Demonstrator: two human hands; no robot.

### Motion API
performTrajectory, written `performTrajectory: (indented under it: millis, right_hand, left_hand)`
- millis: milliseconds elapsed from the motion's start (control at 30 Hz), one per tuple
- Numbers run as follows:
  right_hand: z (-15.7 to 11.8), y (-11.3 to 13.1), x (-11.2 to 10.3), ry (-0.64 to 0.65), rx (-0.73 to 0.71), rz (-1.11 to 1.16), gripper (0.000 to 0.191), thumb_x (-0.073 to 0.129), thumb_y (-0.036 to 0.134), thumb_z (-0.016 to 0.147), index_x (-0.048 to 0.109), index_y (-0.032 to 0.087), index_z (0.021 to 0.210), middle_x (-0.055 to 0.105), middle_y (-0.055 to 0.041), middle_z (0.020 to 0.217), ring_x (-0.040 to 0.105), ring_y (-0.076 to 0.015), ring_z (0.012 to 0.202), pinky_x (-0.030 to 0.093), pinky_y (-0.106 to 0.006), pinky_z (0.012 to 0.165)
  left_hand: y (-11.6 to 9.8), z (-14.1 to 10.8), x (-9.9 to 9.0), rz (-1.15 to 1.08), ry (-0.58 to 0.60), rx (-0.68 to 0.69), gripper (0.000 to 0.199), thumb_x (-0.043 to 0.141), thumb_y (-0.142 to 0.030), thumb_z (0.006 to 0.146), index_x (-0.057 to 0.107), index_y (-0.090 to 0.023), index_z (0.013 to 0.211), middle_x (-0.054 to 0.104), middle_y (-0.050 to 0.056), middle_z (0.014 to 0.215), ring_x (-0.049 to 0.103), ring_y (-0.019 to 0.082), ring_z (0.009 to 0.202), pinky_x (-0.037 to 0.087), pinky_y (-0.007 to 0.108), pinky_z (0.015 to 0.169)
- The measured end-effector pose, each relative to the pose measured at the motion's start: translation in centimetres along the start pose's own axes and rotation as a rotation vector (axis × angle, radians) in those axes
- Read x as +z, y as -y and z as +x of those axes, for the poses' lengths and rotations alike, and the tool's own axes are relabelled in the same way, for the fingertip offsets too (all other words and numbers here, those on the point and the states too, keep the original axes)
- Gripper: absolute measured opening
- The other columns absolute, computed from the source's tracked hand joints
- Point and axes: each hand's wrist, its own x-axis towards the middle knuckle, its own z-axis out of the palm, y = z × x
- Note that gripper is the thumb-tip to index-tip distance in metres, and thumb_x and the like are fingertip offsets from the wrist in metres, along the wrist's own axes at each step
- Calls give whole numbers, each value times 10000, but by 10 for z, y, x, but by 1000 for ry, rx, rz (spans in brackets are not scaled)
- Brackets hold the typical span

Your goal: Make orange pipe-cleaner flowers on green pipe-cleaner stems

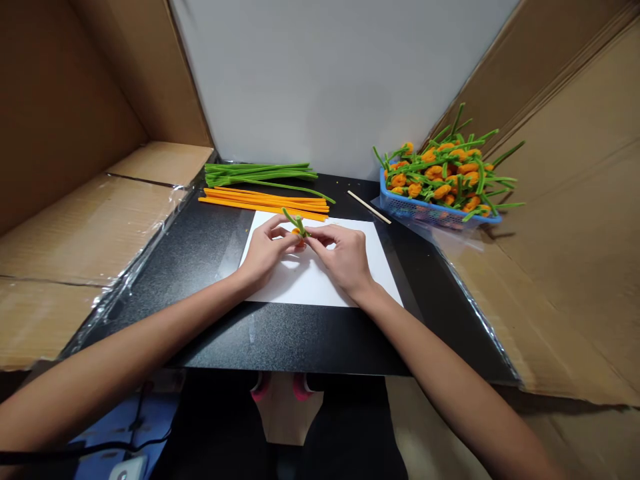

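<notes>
Over a white sheet of paper (310,280), my two hands meet around a small pipe-cleaner carrot (300,225) with an orange body and green strands sticking up. My left hand (265,250) pinches its orange part, which the fingers partly cover. From the other side, my right hand (345,253) has thumb and forefinger closed at the base of the green strands. Just beyond the paper lie a bundle of orange pipe cleaners (265,200) and, behind it, a bundle of green pipe cleaners (255,175).
A thin wooden stick (369,207) rests on the black table (215,333). At the back right, a blue basket (435,212) is heaped with similar orange and green pieces. Cardboard panels (565,267) flank the table, and a pale wall (340,80) stands behind.
</notes>
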Motion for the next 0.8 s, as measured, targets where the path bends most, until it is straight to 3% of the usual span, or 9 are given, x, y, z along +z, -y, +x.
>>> performTrajectory:
  millis: [233, 467, 600, 800]
  right_hand:
    - [1, -1, -1, 9, -126, -90, 165, 682, 131, 860, 795, 231, 926, 779, -36, 859, 692, -176, 745, 526, -303, 718]
    - [0, 1, -2, 4, -102, -161, 124, 675, 171, 870, 776, 224, 920, 766, -52, 886, 678, -198, 771, 504, -326, 742]
    - [1, 2, -3, 66, -118, -219, 147, 627, 170, 892, 762, 229, 895, 754, -53, 871, 660, -205, 787, 482, -333, 751]
    - [2, 3, -4, 146, -179, -314, 156, 586, 158, 912, 740, 183, 901, 720, -72, 819, 616, -198, 739, 441, -323, 724]
  left_hand:
    - [-2, -2, 1, -21, 17, -14, 440, 867, -261, 577, 724, -144, 976, 725, 59, 861, 680, 173, 761, 563, 310, 759]
    - [-2, -1, 2, -30, 29, -18, 305, 860, -251, 586, 739, -145, 846, 723, 51, 842, 674, 159, 760, 562, 295, 766]
    - [-2, 0, 2, -30, -6, -15, 324, 865, -242, 563, 721, -145, 836, 719, 46, 830, 674, 159, 742, 564, 306, 764]
    - [2, 0, -1, -16, 31, 22, 278, 845, -243, 616, 731, -154, 853, 723, 43, 847, 676, 153, 764, 563, 295, 784]
